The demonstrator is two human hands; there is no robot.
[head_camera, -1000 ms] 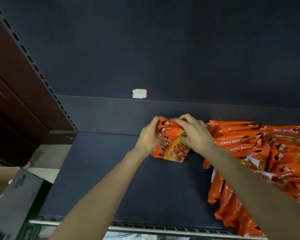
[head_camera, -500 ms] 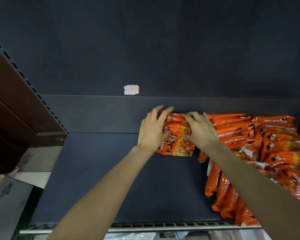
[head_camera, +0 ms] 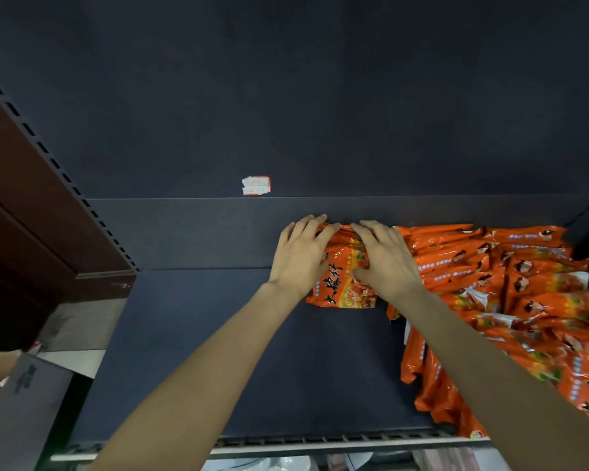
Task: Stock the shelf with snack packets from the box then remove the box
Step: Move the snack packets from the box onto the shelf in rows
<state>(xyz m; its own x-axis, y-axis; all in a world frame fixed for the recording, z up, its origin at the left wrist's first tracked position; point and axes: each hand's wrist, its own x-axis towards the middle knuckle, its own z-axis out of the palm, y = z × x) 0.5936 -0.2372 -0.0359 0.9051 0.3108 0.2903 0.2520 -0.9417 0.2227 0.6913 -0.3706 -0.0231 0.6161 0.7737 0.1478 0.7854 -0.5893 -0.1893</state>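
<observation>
Two bare forearms enter from the bottom of the frame, one from lower centre-left, one from the lower right corner. No sleeve shows on either arm, so any clothing ends outside the frame. The left hand (head_camera: pixel 300 254) and right hand (head_camera: pixel 386 258), near the centre, wear no gloves, rings, watch or wristband. Both wrists are bare; fingernails look short and unpainted.

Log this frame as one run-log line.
phase: stocking | left hand: pressing snack packet | right hand: pressing same packet | packet: at shelf back, left of stocked packets
</observation>
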